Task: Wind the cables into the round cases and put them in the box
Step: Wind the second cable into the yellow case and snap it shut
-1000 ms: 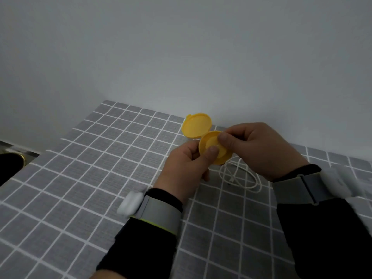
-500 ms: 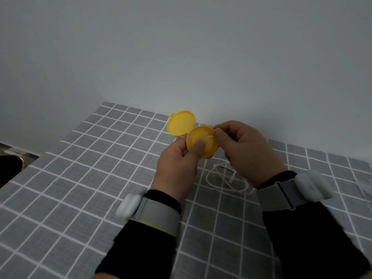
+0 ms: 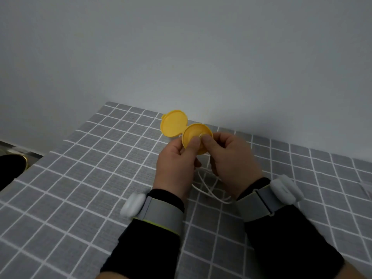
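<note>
While the left hand grips the open yellow round case above the tablecloth | right hand pinches the white cable end at its middle | winding barely begun (loops hang loose below) | box not in view.

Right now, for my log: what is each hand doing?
Left hand grips the yellow case.
Right hand pinches the white cable.

Plain pale grey wall behind a grey cloth with white grid lines, dim even light
</note>
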Available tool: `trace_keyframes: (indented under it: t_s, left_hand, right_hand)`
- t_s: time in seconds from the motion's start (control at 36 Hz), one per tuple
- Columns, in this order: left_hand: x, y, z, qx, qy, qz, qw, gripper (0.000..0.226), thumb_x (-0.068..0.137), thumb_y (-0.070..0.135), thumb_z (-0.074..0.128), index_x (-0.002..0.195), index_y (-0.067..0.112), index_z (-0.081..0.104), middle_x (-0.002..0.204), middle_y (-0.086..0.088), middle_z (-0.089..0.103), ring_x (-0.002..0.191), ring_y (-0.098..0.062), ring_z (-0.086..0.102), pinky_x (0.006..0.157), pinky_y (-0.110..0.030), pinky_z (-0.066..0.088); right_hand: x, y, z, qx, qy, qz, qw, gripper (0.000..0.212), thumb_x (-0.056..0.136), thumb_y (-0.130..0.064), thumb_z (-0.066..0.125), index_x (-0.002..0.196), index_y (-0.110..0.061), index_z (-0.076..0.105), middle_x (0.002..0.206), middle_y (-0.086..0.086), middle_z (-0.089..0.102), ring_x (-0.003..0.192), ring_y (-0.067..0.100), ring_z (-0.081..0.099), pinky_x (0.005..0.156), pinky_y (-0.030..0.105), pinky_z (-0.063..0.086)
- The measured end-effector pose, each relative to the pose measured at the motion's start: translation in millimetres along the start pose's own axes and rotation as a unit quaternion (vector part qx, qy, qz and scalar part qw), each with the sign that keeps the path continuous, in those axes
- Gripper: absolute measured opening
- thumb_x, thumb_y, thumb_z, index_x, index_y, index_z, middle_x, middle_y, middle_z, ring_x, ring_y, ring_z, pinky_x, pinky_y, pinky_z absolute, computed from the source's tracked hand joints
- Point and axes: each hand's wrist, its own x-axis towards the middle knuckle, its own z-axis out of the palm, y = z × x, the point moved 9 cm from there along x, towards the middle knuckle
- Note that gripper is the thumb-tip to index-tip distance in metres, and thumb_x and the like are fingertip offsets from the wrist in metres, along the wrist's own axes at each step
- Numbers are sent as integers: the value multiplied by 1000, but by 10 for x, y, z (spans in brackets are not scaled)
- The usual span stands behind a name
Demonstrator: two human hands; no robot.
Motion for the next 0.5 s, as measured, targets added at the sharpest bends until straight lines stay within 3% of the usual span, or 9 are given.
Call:
trace_keyframes:
  t_s: [0.14, 0.22, 0.28, 0.36, 0.44, 0.5]
  left_hand:
    - [-18, 56, 42, 26, -11, 11, 1000, 18, 95, 30, 64, 98, 14, 72, 66, 13, 65, 62, -4, 58, 65, -24, 46]
    - [-17, 31, 6, 29, 3, -1, 1000, 23, 92, 36, 67, 87, 14, 70, 69, -2, 65, 66, -15, 57, 64, -34, 49]
    - [0, -23, -74, 16, 38, -24, 999, 30, 89, 43, 68, 82, 13, 68, 71, -5, 67, 68, -19, 63, 69, -40, 55]
    - [-11, -18, -256, 1, 132, -25, 991, 42, 78, 59, 67, 75, 17, 62, 63, 5, 65, 67, -19, 66, 72, -40, 57]
    - [-67, 97, -370, 35, 193, 23, 980, 41, 75, 65, 62, 82, 24, 61, 82, -1, 69, 80, -20, 66, 76, -39, 54]
    - [-82, 160, -344, 58, 182, 50, 980, 35, 76, 62, 63, 92, 31, 63, 100, -1, 68, 93, -16, 65, 84, -37, 52]
  right_hand:
    - [19, -161, -103, -76, -2, -44, 996, 18, 95, -28, 64, 91, -13, 71, 48, -21, 56, 46, -3, 52, 54, 16, 36]
    - [17, -280, -165, -138, 10, -72, 988, 16, 95, -28, 64, 89, -15, 70, 61, -14, 61, 54, -3, 55, 54, 10, 38]
    - [30, -323, -205, -184, 14, -82, 979, 17, 95, -31, 63, 89, -16, 69, 72, -10, 65, 63, 1, 57, 58, 15, 41]
    - [62, -356, -272, -239, 4, -86, 967, 18, 96, -32, 61, 90, -16, 67, 76, -4, 66, 70, 10, 59, 63, 29, 44]
    - [72, -392, -293, -284, -31, -92, 954, 17, 96, -31, 60, 92, -17, 68, 80, -2, 68, 75, 15, 61, 69, 31, 46]
    - [50, -407, -261, -309, -69, -96, 944, 14, 96, -31, 60, 89, -21, 66, 78, -7, 65, 73, 9, 59, 66, 28, 43]
